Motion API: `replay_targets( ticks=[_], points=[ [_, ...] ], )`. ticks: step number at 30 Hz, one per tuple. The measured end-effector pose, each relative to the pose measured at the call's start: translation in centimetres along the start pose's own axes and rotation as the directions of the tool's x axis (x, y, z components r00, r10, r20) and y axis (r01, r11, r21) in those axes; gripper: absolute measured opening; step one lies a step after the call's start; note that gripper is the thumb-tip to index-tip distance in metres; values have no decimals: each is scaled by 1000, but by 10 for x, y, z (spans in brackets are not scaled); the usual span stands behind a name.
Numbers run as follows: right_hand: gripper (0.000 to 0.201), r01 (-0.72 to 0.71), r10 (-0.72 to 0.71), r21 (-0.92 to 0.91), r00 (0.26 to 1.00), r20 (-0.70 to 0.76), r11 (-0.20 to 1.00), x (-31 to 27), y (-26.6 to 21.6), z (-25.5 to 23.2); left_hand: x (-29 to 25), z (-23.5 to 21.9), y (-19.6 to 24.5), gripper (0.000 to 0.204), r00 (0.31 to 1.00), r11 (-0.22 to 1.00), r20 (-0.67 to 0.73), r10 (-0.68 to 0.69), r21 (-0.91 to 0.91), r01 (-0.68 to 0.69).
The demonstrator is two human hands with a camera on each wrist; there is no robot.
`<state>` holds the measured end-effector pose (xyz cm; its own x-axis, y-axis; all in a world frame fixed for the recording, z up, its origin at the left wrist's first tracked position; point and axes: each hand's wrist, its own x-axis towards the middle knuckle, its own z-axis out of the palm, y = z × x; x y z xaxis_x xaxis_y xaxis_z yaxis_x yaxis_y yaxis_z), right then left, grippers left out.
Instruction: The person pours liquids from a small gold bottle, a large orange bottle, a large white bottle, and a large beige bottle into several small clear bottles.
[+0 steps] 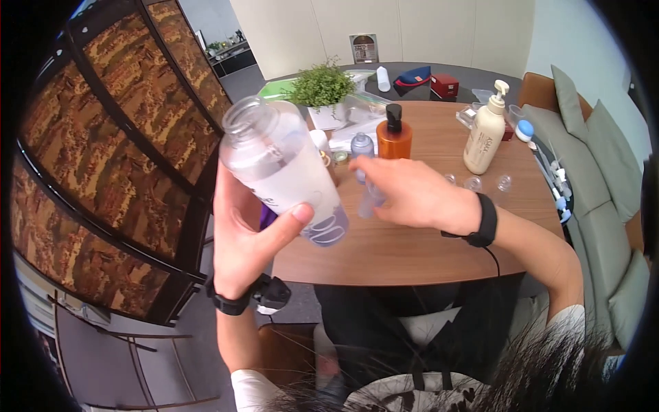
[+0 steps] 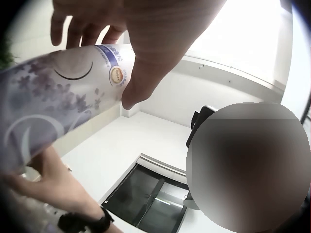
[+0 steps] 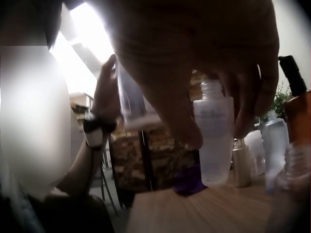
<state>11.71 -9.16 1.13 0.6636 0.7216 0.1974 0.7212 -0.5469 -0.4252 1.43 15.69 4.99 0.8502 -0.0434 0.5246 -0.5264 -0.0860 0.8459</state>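
My left hand grips a large translucent bottle, raised and tilted, its uncapped threaded neck at the upper left. Purple flowers are printed on this bottle's side in the left wrist view. Over the table, my right hand pinches a small frosted bottle between thumb and fingers. That bottle is upright, with a bare threaded neck. Just beyond the right hand stand a small bluish bottle and an amber bottle with a black top.
A cream pump bottle stands at the right of the wooden table, near several small clear pieces. Farther back are a potted plant, plastic bags and a red box. A gold-coloured bottle stands behind the frosted one.
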Motion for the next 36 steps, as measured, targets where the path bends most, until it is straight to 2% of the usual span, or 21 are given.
replay_targets(
  ticks=[2, 3, 6, 13, 18, 21, 22, 24, 27, 30, 31, 34, 36],
  points=[
    [62, 69, -65, -166, 997, 31, 984, 8, 8, 24, -1, 5, -1, 92, 1000, 1000, 1, -10, -23, 10],
    [49, 167, -168, -225, 986, 15, 960, 8, 13, 33, -1, 8, -2, 92, 1000, 1000, 3, -7, -26, 7],
    [51, 159, -137, -253, 985, 102, 954, 17, 27, 57, -2, 15, -7, 93, 1000, 999, 20, 11, -44, -10],
    [53, 196, -190, -201, 980, 52, 960, 14, 30, 70, 0, 18, -14, 92, 999, 999, 32, 22, -35, -21],
    [56, 121, -103, -168, 988, 113, 978, 17, 25, 64, -1, 19, -17, 92, 1000, 1000, 26, 2, -30, -1],
    [53, 208, -222, -180, 973, -61, 961, 18, 26, 60, -2, 18, -16, 92, 1000, 1000, -8, 22, -7, -22],
    [51, 203, -219, -179, 973, -76, 963, 15, 30, 51, -2, 18, -15, 93, 999, 1000, -27, 31, -1, -31],
    [48, 204, -223, -181, 970, -92, 962, 5, 19, 4, -1, 13, -13, 94, 998, 999, -40, 39, 32, -38],
    [54, -8, 29, -251, 996, 80, 968, -15, 15, -39, -1, 12, -12, 94, 999, 999, -46, 29, 34, -27],
    [51, -93, 182, -442, 969, 164, 892, -31, 23, -33, -1, 19, -13, 93, 999, 1000, -45, 20, -5, -20],
    [50, -119, 213, -448, 963, 164, 886, -34, 27, -24, -1, 20, -15, 92, 999, 1000, -27, 19, 0, -19],
    [50, -44, 128, -475, 981, 146, 879, -40, 42, -5, -4, 21, -19, 90, 1000, 1000, 11, 18, 5, -18],
    [50, -46, 103, -412, 988, 117, 910, -40, 40, -4, -4, 23, -19, 89, 999, 1000, 23, 27, -15, -26]
  ],
)
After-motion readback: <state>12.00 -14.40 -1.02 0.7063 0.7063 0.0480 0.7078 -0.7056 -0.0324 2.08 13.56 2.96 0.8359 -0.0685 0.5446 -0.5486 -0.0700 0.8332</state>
